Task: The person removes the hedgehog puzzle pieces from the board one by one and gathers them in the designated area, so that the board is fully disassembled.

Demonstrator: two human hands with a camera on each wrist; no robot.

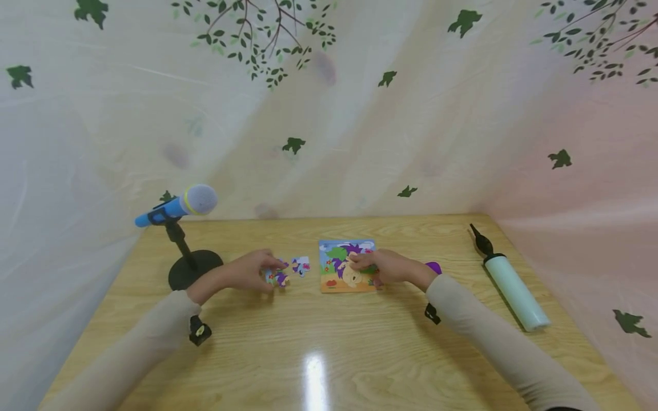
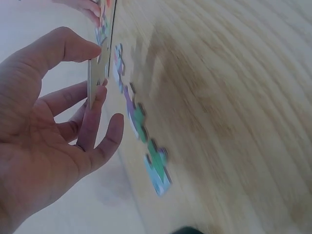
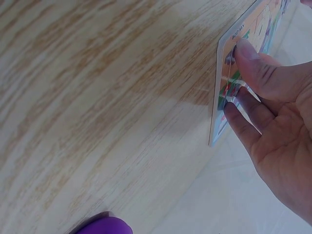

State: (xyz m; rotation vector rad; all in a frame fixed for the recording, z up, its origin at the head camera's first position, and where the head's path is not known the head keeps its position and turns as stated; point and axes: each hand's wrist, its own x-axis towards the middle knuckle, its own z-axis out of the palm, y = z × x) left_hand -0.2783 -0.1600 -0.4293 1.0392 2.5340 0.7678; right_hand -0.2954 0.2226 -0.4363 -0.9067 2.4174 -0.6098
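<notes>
The left hand [image 1: 247,273] pinches a puzzle piece [image 2: 95,77] between thumb and fingers, lifted off the table [image 1: 329,342]. Right under this hand lie more loose pieces [image 1: 277,278], and one more piece [image 1: 301,265] sits just beside them, toward the other hand.

The right hand [image 1: 388,267] rests on the puzzle board [image 1: 345,266]. Its thumb and fingers press on the board's picture side and curl at its edge. The board lies flat on the table, between the two hands.

A purple thing [image 1: 434,266] peeks out just behind the right wrist. Farther right lies a pump [image 1: 509,283]. Left of the left hand stands a microphone [image 1: 177,206] on a black stand.
</notes>
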